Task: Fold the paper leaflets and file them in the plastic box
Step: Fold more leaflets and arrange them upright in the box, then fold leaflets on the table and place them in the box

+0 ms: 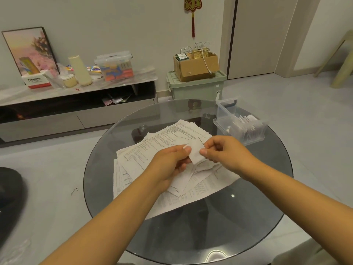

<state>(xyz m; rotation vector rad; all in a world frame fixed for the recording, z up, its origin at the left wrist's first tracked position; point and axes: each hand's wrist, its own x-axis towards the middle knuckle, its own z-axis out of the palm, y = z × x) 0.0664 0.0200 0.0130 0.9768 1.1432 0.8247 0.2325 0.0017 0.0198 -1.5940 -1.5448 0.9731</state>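
Currently mid-task: both hands work one small folded leaflet (195, 153) held just above the loose pile, over the middle of the round glass tabletop (248, 217). Left hand (172, 161) pinches the leaflet's left edge between thumb and fingers; right hand (223, 152) pinches its right edge, fingers curled; the hands are close together with only the white packet between them. The leaflet looks already reduced to a compact rectangle, so my reading is that folding of this piece is near finished and filing comes next. Done so far: the clear plastic box (221, 111), open-topped, at the far right of the tabletop, holds a row of small white folded leaflets (246, 123) standing on edge, mostly in its nearer half; the far end looks unfilled. Count not readable. Left to do: the pile of unfolded leaflets (149, 150), flat printed sheets overlapping under and around the hands, several still full size, so a fair part of the job remains by my estimate. Other containers, not part of the task: a lidded clear storage box (114, 66) with coloured contents on the low cabinet (76, 115), and a cardboard carton (194, 67) with cables sitting on a green lidded bin (194, 88) by the wall.
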